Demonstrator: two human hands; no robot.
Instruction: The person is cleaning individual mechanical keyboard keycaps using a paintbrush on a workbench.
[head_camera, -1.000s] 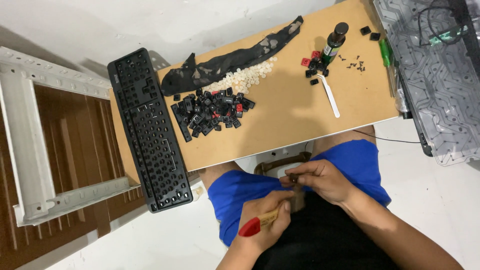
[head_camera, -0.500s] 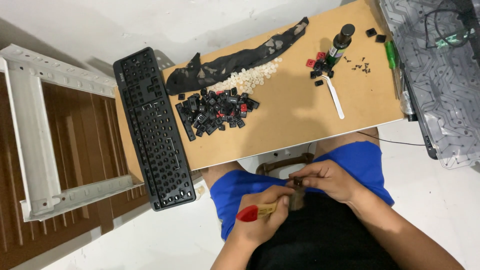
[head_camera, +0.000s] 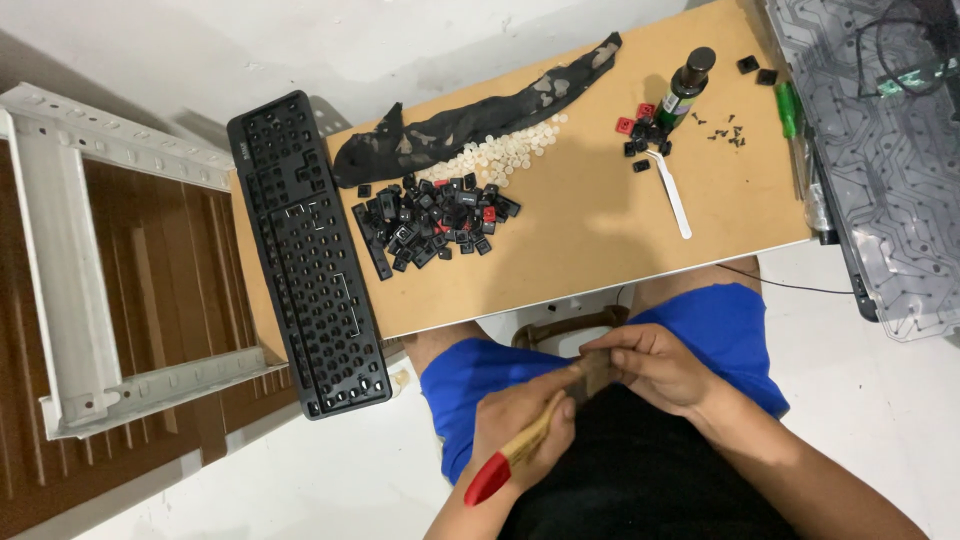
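Wooden-handled paintbrush (head_camera: 540, 430) with a red handle tip sits in the left hand (head_camera: 520, 425), which is closed around the handle. Long axis runs diagonal: red end near-left, bristle end far-right, pointing into the right hand (head_camera: 655, 370). Right hand is closed, fingers pinched at the bristle end; it seems to hold something small there, too hidden to tell what. Both hands are over the lap, above the blue shorts (head_camera: 720, 320), touching each other at the brush head. Right hand lies just far-right of the left along the brush axis, so brush head and pinch meet at one spot.

Tabletop (head_camera: 570, 250), tan board, lies farther away, well apart from the hands. On it: a black keyboard frame (head_camera: 305, 255) with keys removed at the left edge, long axis running near-far; a pile of black keycaps (head_camera: 430, 220) with a few red ones, centre-left; a scatter of white rubber domes (head_camera: 500, 155) just beyond; a dark cloth (head_camera: 470, 115) along the far side. Right part: a dark bottle (head_camera: 688, 85) upright, a few loose caps beside it, a white tool (head_camera: 672, 195), small screws (head_camera: 725, 130), a green screwdriver (head_camera: 788, 110). Clear membrane sheet (head_camera: 880, 170) hangs off the right edge. White metal frame (head_camera: 70, 270) over brown floor at left; pale floor elsewhere.
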